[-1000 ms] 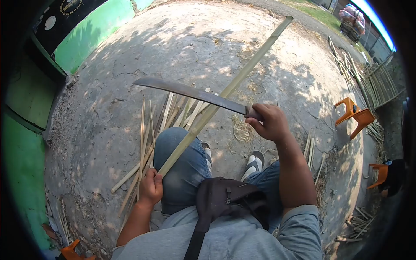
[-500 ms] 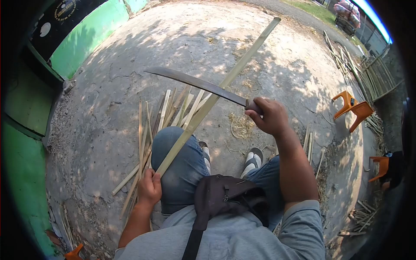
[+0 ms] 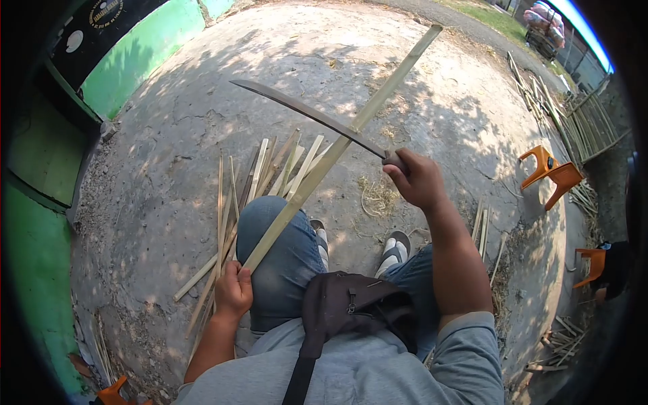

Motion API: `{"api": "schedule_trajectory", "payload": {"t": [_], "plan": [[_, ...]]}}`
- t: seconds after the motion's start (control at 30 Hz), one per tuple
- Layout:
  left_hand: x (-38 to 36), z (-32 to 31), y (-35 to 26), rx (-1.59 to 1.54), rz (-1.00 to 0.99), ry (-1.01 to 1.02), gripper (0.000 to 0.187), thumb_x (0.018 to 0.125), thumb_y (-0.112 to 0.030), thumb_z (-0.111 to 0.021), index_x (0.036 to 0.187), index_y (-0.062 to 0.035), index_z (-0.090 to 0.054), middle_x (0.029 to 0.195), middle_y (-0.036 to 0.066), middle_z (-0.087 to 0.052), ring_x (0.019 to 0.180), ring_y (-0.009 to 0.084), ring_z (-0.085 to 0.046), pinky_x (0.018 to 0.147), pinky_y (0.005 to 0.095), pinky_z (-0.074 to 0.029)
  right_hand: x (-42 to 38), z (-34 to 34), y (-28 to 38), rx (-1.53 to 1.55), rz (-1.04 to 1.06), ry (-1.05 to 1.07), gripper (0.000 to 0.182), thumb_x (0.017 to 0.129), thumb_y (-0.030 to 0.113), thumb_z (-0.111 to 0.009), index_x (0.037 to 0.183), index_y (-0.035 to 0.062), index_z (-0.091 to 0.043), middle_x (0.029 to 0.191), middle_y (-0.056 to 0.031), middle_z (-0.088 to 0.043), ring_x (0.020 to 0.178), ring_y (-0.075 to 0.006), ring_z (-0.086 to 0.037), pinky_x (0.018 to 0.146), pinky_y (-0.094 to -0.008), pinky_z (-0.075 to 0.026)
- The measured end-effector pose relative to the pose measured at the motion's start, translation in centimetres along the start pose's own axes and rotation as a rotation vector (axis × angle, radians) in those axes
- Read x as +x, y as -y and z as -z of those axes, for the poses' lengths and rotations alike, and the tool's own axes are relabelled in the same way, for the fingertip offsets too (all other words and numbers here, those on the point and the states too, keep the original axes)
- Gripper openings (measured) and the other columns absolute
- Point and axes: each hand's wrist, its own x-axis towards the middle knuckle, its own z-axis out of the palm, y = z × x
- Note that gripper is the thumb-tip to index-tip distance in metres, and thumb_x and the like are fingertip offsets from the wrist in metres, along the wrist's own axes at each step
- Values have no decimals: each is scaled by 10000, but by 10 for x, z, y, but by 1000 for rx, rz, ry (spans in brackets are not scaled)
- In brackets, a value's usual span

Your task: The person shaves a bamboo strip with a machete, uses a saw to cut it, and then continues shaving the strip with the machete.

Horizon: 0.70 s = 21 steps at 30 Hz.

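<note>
A long pale-green bamboo strip (image 3: 317, 175) slants up and away across my bent left knee. My left hand (image 3: 233, 290) is closed around its near end. In my right hand (image 3: 416, 179) is the handle of a machete (image 3: 297, 113), its long, slightly curved blade pointing to the left. The blade crosses the strip at about mid-length and appears to touch it. The strip's far end points to the upper right, over the ground.
Several cut bamboo strips (image 3: 226, 229) lie on the ground beside my left leg. An orange plastic stool (image 3: 550, 177) stands at the right, near more bamboo poles (image 3: 550, 111). A green wall (image 3: 145, 61) runs along the left. Part of another person (image 3: 615, 270) shows at the right edge.
The machete blade has tilted, its tip rising and its edge turning against the strip. My left hand still grips the strip's near end, almost unmoved.
</note>
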Motion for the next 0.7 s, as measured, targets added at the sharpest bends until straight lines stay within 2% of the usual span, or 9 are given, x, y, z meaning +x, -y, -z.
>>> {"api": "schedule_trajectory", "payload": {"t": [0.07, 0.2, 0.23, 0.33, 0.43, 0.53, 0.63, 0.7], "plan": [[0, 1, -1, 16, -3, -3, 355, 1090, -385, -502, 985, -50, -558, 701, 218, -610, 651, 476, -635, 570, 520, -461, -5, -7, 2, -22, -11, -18, 422, 919, 487, -753, 863, 98, -602, 741, -144, -661, 688, -410, -658, 612, -485, -506], [1, 1, 2, -2, 9, 32, 346, 1087, -376, -503, 993, -48, -562, 708, 225, -615, 660, 487, -629, 573, 525, -458, -13, -5, 15, -3, 26, -39, 419, 906, 513, -757, 908, 119, -615, 734, -112, -662, 678, -366, -674, 612, -457, -508], [-1, 1, 3, -17, 14, 36, 343, 1087, -373, -503, 995, -48, -563, 709, 227, -617, 663, 490, -627, 573, 527, -457, -12, 1, 23, -38, 105, -45, 417, 891, 524, -763, 929, 133, -623, 720, -85, -652, 682, -332, -684, 625, -452, -510], [2, -2, 3, -44, -14, 12, 333, 1086, -363, -504, 993, -50, -566, 707, 232, -617, 669, 502, -620, 575, 532, -454, -4, 18, 37, -102, 267, 35, 428, 877, 539, -767, 923, 137, -626, 703, -71, -638, 687, -316, -687, 640, -461, -513], [4, 1, 2, -19, -23, 28, 336, 1084, -365, -504, 990, -48, -565, 701, 235, -612, 681, 511, -623, 579, 541, -454, -4, 23, 15, -140, 189, 23, 428, 878, 539, -763, 912, 134, -629, 710, -77, -651, 695, -327, -688, 650, -475, -510], [4, 3, -4, 18, 9, 30, 342, 1083, -371, -501, 995, -46, -563, 707, 241, -614, 693, 518, -627, 584, 549, -458, -1, 14, -10, 94, -115, 40, 411, 910, 505, -750, 924, 109, -641, 739, -136, -673, 709, -388, -682, 633, -505, -509], [1, 1, 2, 61, -25, 4, 353, 1085, -380, -492, 1001, -45, -565, 713, 245, -618, 701, 520, -631, 585, 554, -461, -5, 15, 9, -72, -96, 18, 399, 923, 490, -744, 928, 104, -641, 745, -152, -670, 705, -400, -678, 627, -511, -513], [2, 0, 4, 18, -24, 6, 358, 1085, -385, -489, 1003, -44, -564, 713, 245, -618, 698, 518, -631, 584, 549, -462, -6, 18, 17, -34, -15, -4, 403, 926, 498, -738, 926, 107, -637, 739, -145, -668, 705, -396, -680, 627, -507, -512]]}}
